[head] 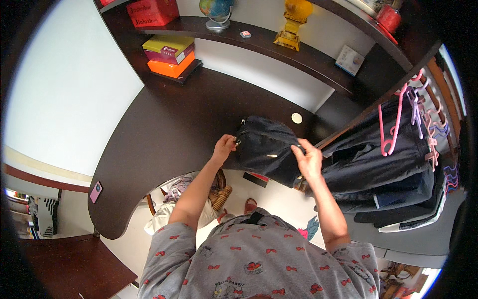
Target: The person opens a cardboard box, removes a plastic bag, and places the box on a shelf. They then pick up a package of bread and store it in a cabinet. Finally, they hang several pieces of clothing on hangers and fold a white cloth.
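Observation:
A dark navy fabric bag (263, 136) with gold-coloured metal fittings is held over the front edge of the dark wooden desk (179, 123). My left hand (224, 147) pinches the bag's left side, beside a metal ring or clasp. On the opposite side my right hand (309, 159) grips the fabric edge between thumb and fingers. A short gold-coloured bar shows on the bag's face. Its lower part hangs past the desk edge towards me. Whether it holds anything cannot be seen.
Dark trousers (377, 160) hang at the right near a pink plastic hanger (388, 145). A round off-white disc (297, 118) lies behind the bag. Stacked boxes (171, 67) stand at the back left, and a pink phone (96, 192) at the left end. Below, a chair (222, 196) carries clothes.

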### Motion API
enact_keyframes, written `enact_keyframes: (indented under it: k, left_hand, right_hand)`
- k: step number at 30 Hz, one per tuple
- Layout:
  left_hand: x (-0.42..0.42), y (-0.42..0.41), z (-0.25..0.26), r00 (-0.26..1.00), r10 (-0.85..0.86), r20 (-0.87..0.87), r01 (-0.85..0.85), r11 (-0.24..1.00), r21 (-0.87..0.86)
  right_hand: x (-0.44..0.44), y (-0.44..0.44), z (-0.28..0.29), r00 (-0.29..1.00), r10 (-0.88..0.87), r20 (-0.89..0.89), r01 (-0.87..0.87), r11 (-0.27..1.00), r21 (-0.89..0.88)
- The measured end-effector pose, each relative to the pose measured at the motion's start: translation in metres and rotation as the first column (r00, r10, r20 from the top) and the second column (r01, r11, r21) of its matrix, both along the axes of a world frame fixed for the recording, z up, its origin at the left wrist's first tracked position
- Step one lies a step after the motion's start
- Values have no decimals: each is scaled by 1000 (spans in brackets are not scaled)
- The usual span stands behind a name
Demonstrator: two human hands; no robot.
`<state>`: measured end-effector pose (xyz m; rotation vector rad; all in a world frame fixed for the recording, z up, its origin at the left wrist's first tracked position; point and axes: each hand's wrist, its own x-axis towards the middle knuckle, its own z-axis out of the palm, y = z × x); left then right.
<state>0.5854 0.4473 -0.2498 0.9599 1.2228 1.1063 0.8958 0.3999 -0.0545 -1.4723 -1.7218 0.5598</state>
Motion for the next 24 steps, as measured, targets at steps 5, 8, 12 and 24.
enact_keyframes:
  k: [5,8,12,24]
  left_hand:
    - [-5,-24,127,983,-181,-18,179,944,278]
    - [9,-32,166,994,-109,-10,101,876,472]
    - [22,-54,192,986,78,-149,13,847,531]
    - [27,-77,200,867,76,-493,224,824,520]
  right_hand:
    - [21,-28,88,960,19,-280,-17,1000,9]
    - [42,-40,107,902,-1,-432,20,999,40]
    - [37,-66,120,854,-53,-517,105,992,72]
    - [6,-91,114,834,-63,-549,128,988,82]
